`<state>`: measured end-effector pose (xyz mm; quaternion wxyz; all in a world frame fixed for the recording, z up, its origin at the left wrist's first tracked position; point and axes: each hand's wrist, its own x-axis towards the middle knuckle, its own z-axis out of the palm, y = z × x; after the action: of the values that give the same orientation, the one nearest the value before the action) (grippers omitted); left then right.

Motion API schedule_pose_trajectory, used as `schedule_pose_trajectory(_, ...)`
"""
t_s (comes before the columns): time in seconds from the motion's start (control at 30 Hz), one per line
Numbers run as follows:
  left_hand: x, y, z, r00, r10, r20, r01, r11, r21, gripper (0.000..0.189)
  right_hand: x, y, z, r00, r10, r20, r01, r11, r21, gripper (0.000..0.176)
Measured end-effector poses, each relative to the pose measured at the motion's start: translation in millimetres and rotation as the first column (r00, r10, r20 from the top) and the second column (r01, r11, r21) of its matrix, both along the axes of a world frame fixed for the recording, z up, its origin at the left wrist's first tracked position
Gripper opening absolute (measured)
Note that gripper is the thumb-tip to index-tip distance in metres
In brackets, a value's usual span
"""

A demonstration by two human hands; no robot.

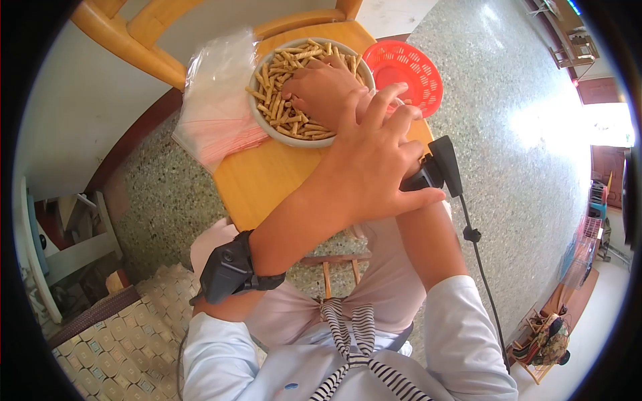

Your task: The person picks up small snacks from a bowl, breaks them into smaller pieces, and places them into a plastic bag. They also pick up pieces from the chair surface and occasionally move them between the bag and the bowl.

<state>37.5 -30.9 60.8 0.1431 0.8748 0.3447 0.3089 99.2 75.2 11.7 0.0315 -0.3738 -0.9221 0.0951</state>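
Black wrist unit (438, 167): clasped by the left hand's (364, 167) fingers, centre frame.
Right hand (321, 87): fingers curled into snack sticks (281, 67); cannot tell if grasping.
Bowl (264, 125): holds the sticks, upper centre, on the wooden counter (267, 180).
Red basket (411, 67): just right of the bowl.

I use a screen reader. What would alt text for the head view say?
A person's right hand lies in a bowl of sticks on a wooden table, while the left hand clasps a black device on the right wrist. A red basket and plastic bag flank the bowl.
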Motion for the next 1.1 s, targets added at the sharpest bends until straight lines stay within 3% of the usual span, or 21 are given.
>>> schedule_pose_trajectory(0.23,4,-8,2,0.998,0.065,0.02,-0.061,0.985,-0.159,0.052,-5,-7,-2,0.998,0.0,-0.071,0.004,0.998,0.06,0.017)
schedule_pose_trajectory(0.33,15,-13,-2,0.986,0.166,0.017,-0.163,0.979,-0.123,0.05,-8,-12,-1,0.999,-0.034,0.021,0.032,0.995,0.09,0.016)
schedule_pose_trajectory(0.63,8,-12,3,0.991,0.066,0.114,-0.034,0.964,-0.265,0.041,-5,-10,-5,0.999,-0.03,-0.035,0.034,0.994,0.104,0.015)
schedule_pose_trajectory(0.73,12,-14,-1,0.975,0.142,0.172,-0.118,0.983,-0.142,0.037,0,-4,-3,0.997,-0.004,-0.074,0.013,0.993,0.118,0.015)
schedule_pose_trajectory(0.8,11,-13,5,0.972,0.153,0.177,-0.145,0.988,-0.056,0.037,6,4,3,0.975,-0.03,-0.22,0.014,0.997,-0.071,0.016)
schedule_pose_trajectory(0.83,10,-12,7,0.969,0.164,0.183,-0.172,0.985,0.031,0.037,9,4,5,0.975,-0.031,-0.221,0.015,0.997,-0.072,0.016)
schedule_pose_trajectory(0.93,6,-18,11,0.987,0.113,0.115,-0.103,0.99,-0.095,0.039,13,4,3,0.968,-0.061,-0.242,0.065,0.998,0.008,0.016)
schedule_pose_trajectory(1.1,2,-22,21,0.994,0.108,0.014,-0.105,0.988,-0.111,0.046,10,3,-5,0.966,-0.022,-0.257,0.044,0.996,0.082,0.017)
